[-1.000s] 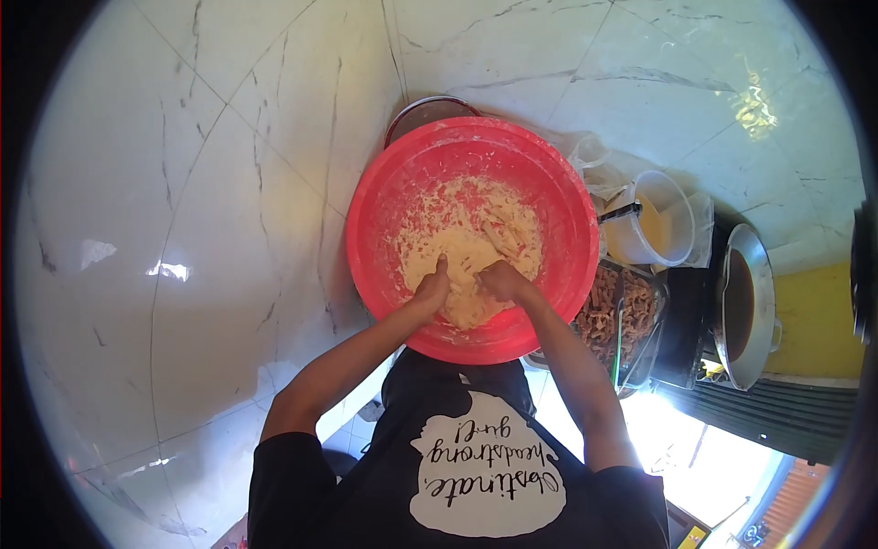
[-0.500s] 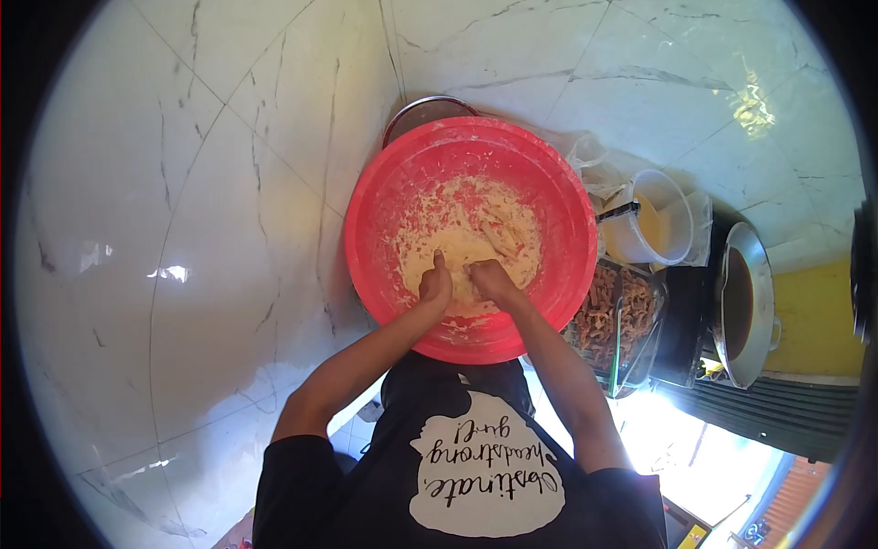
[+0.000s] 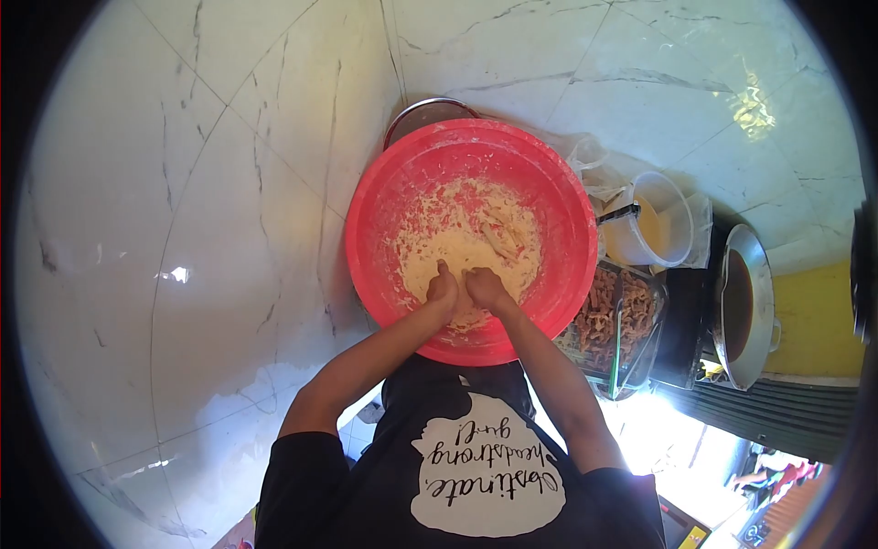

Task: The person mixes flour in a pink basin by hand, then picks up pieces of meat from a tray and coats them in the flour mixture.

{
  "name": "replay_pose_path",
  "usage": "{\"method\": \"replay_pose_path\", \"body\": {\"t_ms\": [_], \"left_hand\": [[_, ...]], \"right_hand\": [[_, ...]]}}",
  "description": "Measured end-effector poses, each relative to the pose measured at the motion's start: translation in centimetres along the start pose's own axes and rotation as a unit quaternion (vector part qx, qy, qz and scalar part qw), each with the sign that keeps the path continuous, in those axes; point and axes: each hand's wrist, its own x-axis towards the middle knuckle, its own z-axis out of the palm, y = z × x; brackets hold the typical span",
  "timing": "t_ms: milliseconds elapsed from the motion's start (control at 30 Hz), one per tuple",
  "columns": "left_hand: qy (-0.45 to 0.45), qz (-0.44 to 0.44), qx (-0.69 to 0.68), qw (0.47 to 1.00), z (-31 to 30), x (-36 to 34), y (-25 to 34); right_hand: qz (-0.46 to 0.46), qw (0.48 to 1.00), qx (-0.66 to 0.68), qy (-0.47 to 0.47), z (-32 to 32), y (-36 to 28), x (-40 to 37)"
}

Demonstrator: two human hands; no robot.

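A large red basin (image 3: 564,265) holds a pale, crumbly, floury mixture (image 3: 432,249). Both hands are low in the basin, side by side over the mixture. My left hand (image 3: 443,291) has its fingers curled down into the mixture and its thumb pointing up. Close to its right, my right hand (image 3: 485,288) is closed like a fist and presses into the same mixture. What either hand grips is hidden beneath it. A paler lump (image 3: 499,231) lies in the mixture above my right hand.
Right of the basin stand a clear tub (image 3: 675,224) with yellowish contents, a glass tray of brown strips (image 3: 611,320) with green-handled tongs, and a wide metal pan (image 3: 761,306) of dark liquid. A round metal rim (image 3: 413,114) shows behind the basin. Marbled tiles surround them.
My left hand has shifted slightly right and down. My right hand has also moved slightly down, still closed. The basin has barely moved.
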Motion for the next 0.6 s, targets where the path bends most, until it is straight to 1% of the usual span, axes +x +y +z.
{"method": "replay_pose_path", "body": {"t_ms": [33, 100, 133, 200, 233, 300, 333, 400, 433, 500, 533, 600], "left_hand": [[-0.002, -0.001, 0.000, 1.000, 0.0, 0.1, -0.1], [-0.017, 0.081, -0.016, 0.996, -1.0, -0.4, -0.1], [-0.015, 0.079, -0.017, 0.997, -1.8, -1.1, 0.2], [-0.129, 0.093, 0.040, 0.986, -3.4, -2.2, 0.9], [-0.130, 0.092, 0.041, 0.986, -3.9, -2.5, 1.1], [-0.117, 0.129, 0.027, 0.984, -4.8, -2.8, 1.5], [-0.116, 0.129, 0.027, 0.984, -5.1, -1.3, 1.1], [-0.062, 0.177, 0.022, 0.982, -5.0, 1.9, 0.3], [-0.062, 0.177, 0.022, 0.982, -5.1, 2.0, 0.4], [-0.045, 0.161, 0.032, 0.985, -5.0, 2.1, 0.6], [-0.044, 0.161, 0.032, 0.986, -5.2, 1.6, 0.9], [-0.034, 0.167, 0.049, 0.984, -5.5, 0.2, 1.4]], "right_hand": [[0.002, 1.000, -0.001, 0.001, -0.6, 0.1, 0.0], [0.028, 0.990, 0.132, -0.046, -2.0, -0.2, 0.0], [0.028, 0.990, 0.132, -0.048, -3.0, -1.0, -0.6], [0.022, 0.993, 0.079, -0.089, -5.0, -2.3, -1.5], [0.024, 0.993, 0.080, -0.088, -5.3, -2.0, -0.8], [-0.034, 0.997, -0.065, 0.025, -5.0, -0.9, 1.1], [-0.034, 0.997, -0.064, 0.025, -4.4, -0.7, 1.5], [-0.114, 0.983, -0.061, 0.130, -2.7, -0.5, 2.0], [-0.113, 0.983, -0.061, 0.131, -1.8, -0.4, 2.3], [-0.156, 0.979, -0.130, 0.023, 0.2, -0.5, 2.6], [-0.157, 0.979, -0.130, 0.022, 1.1, -0.8, 2.4], [-0.181, 0.959, -0.190, -0.110, 2.4, -1.0, 1.8]]}}
